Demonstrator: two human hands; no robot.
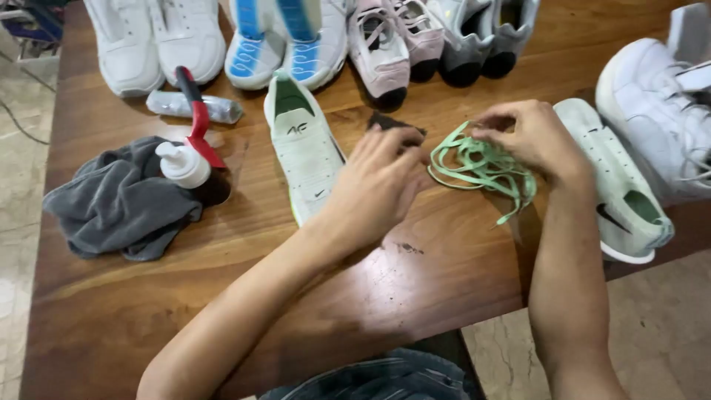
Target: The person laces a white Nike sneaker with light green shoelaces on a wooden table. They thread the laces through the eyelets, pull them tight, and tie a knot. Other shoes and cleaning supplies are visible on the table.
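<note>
A tangled pale green flat shoelace is pinched at its upper edge by the closed right hand on the brown wooden desk, its length trailing right, while the half-open, empty left hand is held just beside it.

Bare wood lies open on the near half of the table, in front of both forearms. Farther back, a row of shoes walls off the far edge. On the left, a grey cloth and a pump bottle (touching it) block passage. Pale green shoes flank the tangled green laces.
</note>
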